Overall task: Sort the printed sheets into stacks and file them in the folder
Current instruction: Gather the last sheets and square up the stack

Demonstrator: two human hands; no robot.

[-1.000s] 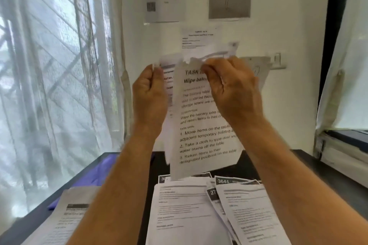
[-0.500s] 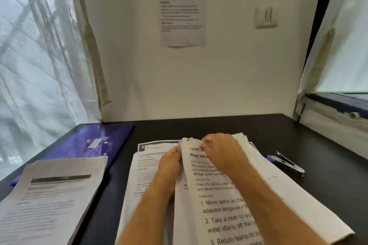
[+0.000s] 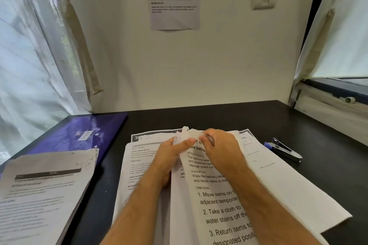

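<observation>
The black table carried all the work and stood hard against the wall at its far edge, with a curtain close on the left and a window ledge on the right. Its far-right quarter showed bare surface, the widest room for laying out another stack. A stack of printed sheets lay at the near-left corner, overhanging the purple folder, which lay flat at the far left; whether it held any sheets could not be made out. Sorting was judged partly done: one stack set apart, the centre pile unsorted, and filing apparently not begun. On that pile lay the large-print sheet, its top edge lifted. The right hand had its fingers curled over that top edge, gripping it; the left hand pinched the same edge from the left with thumb and forefinger. A turned-over sheet spread toward the right, its corner near the table's front edge. A small stapler lay just beyond it, apart from the paper.
</observation>
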